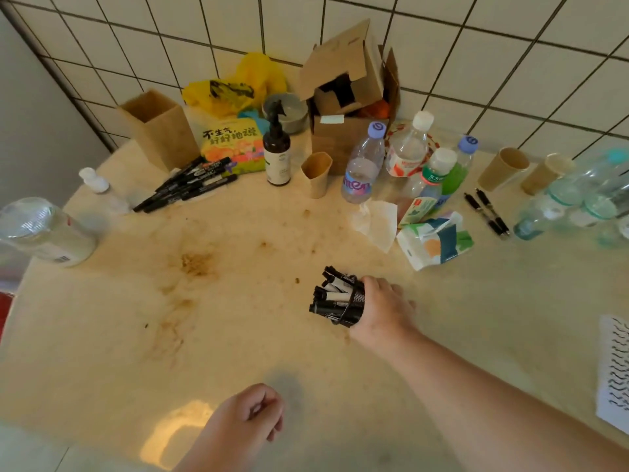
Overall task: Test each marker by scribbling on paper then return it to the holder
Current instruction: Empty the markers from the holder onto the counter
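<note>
My right hand (383, 306) grips a black mesh holder (355, 303) tilted to the left, over the middle of the stained table (238, 335). Several black markers (332, 294) stick out of its mouth toward the left. A second bunch of black markers (190, 183) lies loose on the table at the back left. The paper (614, 369), covered in black scribbles, lies at the right edge. My left hand (252, 415) hovers near the front edge, its fingers curled in and nothing in it.
Along the back stand a brown paper box (160, 131), a colourful book (231, 144), a dark spray bottle (277, 155), cardboard boxes (347, 97), water bottles (364, 165) and paper cups (316, 173). Two pens (486, 212), a tissue pack (432, 240) and a tissue (377, 223) lie right.
</note>
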